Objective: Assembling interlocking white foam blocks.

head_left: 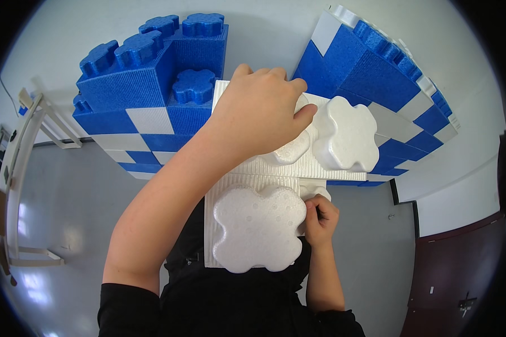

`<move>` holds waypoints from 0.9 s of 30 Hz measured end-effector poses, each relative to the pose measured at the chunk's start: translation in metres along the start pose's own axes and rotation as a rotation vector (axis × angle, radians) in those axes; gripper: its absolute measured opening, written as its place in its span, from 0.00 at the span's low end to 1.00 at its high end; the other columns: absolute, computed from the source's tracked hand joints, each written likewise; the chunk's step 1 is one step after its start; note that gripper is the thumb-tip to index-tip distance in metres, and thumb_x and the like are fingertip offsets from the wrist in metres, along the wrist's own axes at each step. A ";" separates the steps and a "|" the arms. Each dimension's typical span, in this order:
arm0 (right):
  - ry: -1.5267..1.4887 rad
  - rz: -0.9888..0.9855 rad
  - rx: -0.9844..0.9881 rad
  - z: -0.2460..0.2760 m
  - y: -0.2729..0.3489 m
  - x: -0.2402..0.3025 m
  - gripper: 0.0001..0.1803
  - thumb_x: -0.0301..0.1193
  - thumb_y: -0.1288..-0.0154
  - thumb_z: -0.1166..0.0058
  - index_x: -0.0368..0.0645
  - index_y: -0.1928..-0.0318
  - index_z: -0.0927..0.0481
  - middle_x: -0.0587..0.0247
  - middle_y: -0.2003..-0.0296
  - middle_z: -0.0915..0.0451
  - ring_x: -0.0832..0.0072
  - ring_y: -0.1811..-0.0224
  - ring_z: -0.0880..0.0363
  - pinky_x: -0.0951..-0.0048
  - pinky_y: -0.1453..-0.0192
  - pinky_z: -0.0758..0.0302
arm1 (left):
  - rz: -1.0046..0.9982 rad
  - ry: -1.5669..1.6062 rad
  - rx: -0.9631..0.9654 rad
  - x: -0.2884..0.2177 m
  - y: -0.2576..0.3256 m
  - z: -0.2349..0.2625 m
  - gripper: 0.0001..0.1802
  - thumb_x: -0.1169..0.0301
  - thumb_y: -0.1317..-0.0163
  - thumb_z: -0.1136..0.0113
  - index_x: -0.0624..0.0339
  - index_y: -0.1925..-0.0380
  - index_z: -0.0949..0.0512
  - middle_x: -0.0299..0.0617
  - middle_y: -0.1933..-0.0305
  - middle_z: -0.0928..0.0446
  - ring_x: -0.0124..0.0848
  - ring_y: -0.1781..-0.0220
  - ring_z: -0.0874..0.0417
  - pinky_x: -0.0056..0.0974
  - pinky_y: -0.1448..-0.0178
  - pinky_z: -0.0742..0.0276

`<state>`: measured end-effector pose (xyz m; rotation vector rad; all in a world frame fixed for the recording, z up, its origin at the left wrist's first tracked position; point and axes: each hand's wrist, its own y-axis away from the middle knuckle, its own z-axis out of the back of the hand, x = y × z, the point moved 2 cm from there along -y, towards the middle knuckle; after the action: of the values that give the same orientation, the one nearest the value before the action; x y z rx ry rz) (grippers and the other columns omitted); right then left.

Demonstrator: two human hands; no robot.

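White foam building blocks with four-lobed studs lie in front of me. My left hand (264, 109) reaches over the far white foam block (343, 175), fingers bent down over a stud, thumb stretched to the right; the palm hides part of that stud. Right of it stands another white stud (351, 135). Closer to my body is a near white foam block (211, 224), topped by one large stud (258, 227). At its right side my right hand (322, 219) is closed with curled fingers against the edge, just below a smaller-looking, lower white stud (320, 192).
Blue and white block walls rise at the left (123, 90) and the right (371, 73), beyond the white blocks. A white-framed table (22, 157) stands far left. At the lower right is a dark red door (455, 275). Grey floor (78, 213) shows on both sides.
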<state>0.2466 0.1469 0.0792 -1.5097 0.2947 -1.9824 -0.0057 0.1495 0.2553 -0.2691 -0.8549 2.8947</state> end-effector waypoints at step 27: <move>0.657 0.404 0.922 -0.044 -0.054 0.202 0.59 0.24 0.55 0.32 0.36 0.18 0.41 0.39 0.50 0.29 0.48 0.45 0.30 0.50 0.41 0.34 | -0.051 0.265 0.198 0.019 -0.012 0.016 0.27 0.42 0.32 0.34 0.52 0.50 0.08 0.50 0.53 0.10 0.49 0.52 0.08 0.49 0.45 0.13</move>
<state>0.1564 0.0607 0.2526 -0.1922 -0.0657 -1.8112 -0.0265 0.1544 0.2727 -0.5845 -0.5208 2.7834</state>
